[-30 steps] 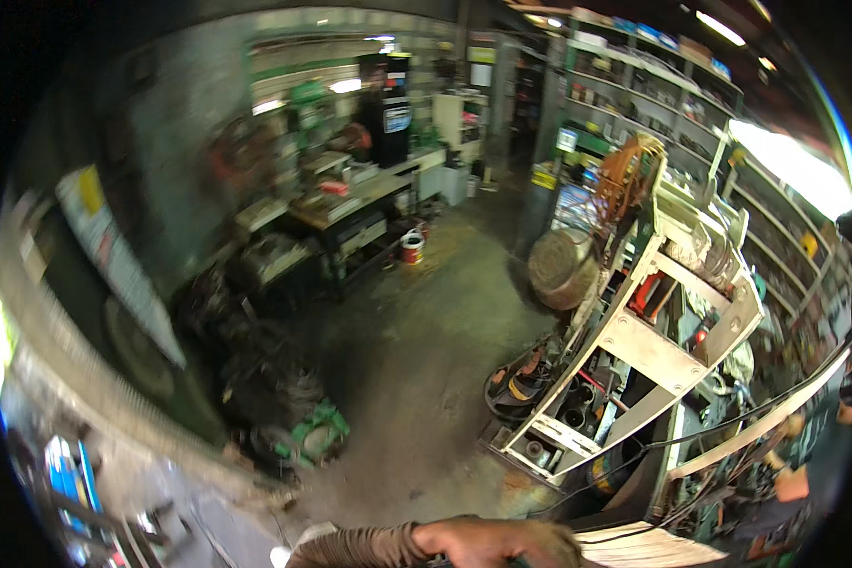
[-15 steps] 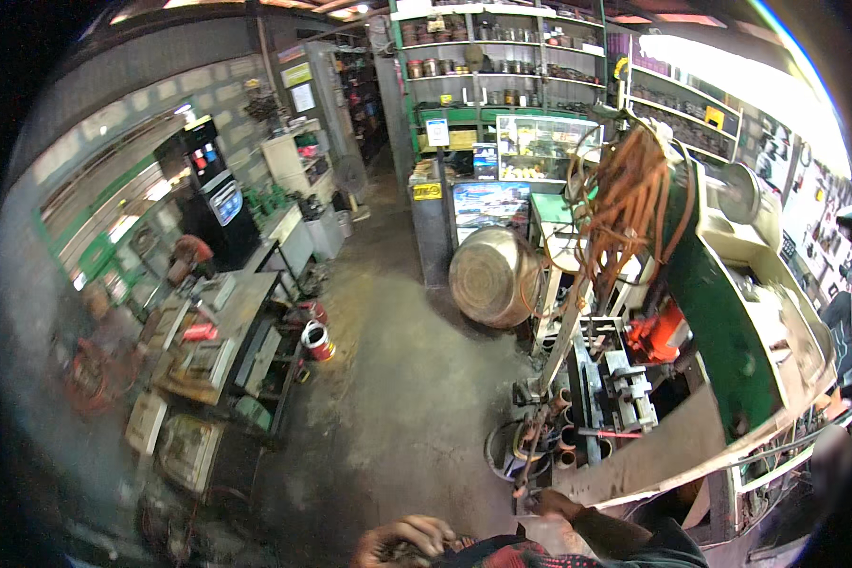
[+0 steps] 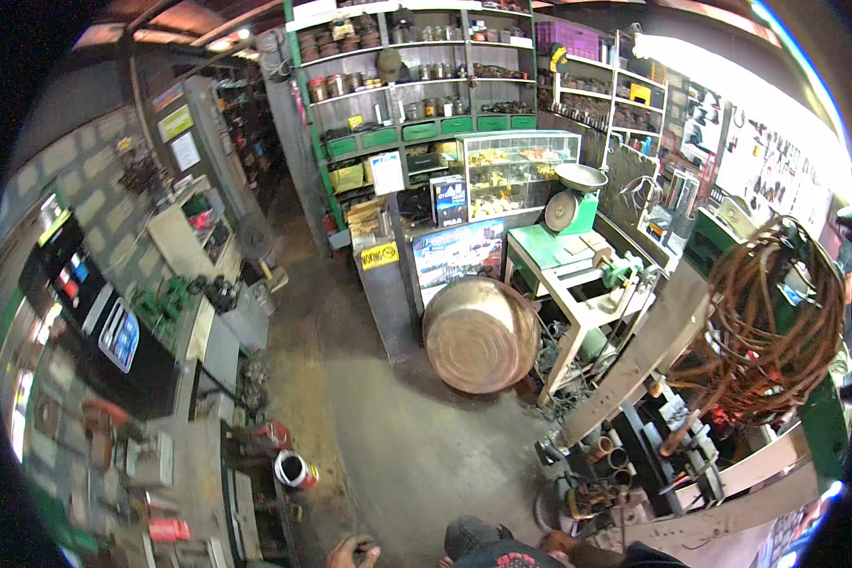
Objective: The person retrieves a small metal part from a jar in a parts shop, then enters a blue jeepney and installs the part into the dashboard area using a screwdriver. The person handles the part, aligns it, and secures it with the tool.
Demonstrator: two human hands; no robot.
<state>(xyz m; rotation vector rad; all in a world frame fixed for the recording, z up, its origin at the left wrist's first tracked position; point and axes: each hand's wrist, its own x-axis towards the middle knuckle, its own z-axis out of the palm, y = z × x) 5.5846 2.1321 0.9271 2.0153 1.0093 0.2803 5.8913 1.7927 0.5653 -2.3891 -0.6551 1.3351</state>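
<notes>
At the lower edge my left hand (image 3: 353, 551) shows with curled fingers. Something small and dark lies in it, too little seen to name. Right of my dark, red-patterned clothing (image 3: 516, 559), my right hand (image 3: 560, 543) is partly in view; its fingers are hidden. Several short pipes (image 3: 604, 450) and metal parts stand on the floor, ahead and to the right of that hand. A big round metal basin (image 3: 481, 336) leans on its side farther ahead, apart from both hands.
Left stand a workbench (image 3: 194, 464), a white-and-red bucket (image 3: 296, 470) and a black water dispenser (image 3: 104, 327). Ahead are a glass display case (image 3: 488, 194), a green scale (image 3: 582, 216) on a table and tall shelves (image 3: 412, 90). A coil of brown hose (image 3: 776, 322) hangs right.
My view has swung to the right and nearer to the basin and display case. My left hand sits lower in the picture and shows less; my right hand and forearm also show less.
</notes>
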